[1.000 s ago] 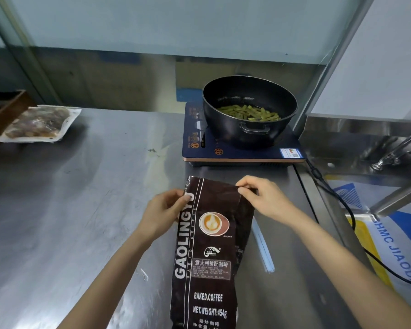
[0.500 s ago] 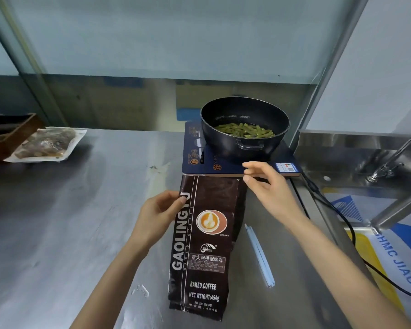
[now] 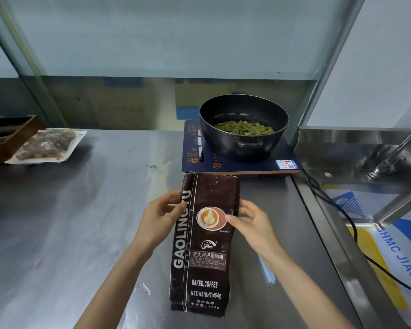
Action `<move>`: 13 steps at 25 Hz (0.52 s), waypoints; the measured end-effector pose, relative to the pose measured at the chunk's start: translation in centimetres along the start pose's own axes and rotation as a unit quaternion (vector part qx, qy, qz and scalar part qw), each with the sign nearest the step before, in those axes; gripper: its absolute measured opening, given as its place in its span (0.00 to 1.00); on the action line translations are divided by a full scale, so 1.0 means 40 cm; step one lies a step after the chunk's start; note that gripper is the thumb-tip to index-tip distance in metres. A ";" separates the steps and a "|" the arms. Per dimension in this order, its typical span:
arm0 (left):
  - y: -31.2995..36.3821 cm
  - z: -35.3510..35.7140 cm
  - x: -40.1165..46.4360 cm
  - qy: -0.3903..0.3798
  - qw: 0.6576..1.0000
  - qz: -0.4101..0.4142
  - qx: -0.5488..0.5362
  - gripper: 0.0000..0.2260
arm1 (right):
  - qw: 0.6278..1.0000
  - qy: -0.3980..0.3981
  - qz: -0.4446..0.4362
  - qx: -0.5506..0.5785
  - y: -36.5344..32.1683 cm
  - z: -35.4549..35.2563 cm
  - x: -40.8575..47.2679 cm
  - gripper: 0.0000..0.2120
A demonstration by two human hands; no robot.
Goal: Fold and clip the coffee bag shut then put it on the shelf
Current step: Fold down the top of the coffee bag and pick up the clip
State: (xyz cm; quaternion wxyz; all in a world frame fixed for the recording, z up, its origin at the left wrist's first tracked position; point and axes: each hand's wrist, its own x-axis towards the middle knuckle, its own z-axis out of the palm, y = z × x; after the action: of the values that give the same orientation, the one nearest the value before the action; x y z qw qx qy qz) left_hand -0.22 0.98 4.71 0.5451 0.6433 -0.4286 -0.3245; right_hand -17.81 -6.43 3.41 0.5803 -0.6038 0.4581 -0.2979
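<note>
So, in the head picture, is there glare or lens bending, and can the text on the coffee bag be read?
Head view: soft glare on the steel table; the wide lens bends the window frame at the edges; the large print on the coffee bag reads sharply, the smallest lines do not.

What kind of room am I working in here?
Likely a commercial or canteen kitchen: a stainless steel counter, a black pot of green beans on an induction cooker, and a steel sink with a tap.
</note>
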 end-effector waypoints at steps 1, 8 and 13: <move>0.000 0.002 0.002 -0.003 1.000 -0.002 -0.001 0.11 | 1.000 0.006 -0.004 0.005 0.003 -0.001 0.000 0.16; -0.005 0.012 0.009 0.004 1.000 -0.021 -0.010 0.09 | 0.999 0.003 -0.032 -0.001 0.000 -0.025 0.007 0.06; -0.012 0.026 0.003 0.012 1.000 0.021 0.008 0.08 | 0.997 -0.032 -0.063 -0.018 -0.023 -0.058 0.015 0.09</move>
State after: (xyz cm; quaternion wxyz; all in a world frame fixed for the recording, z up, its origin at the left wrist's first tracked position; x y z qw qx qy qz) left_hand -1.00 0.46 4.05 0.5519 0.6422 -0.4379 -0.3021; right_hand -19.45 -8.06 4.53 0.5638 -0.6511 0.4056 -0.3060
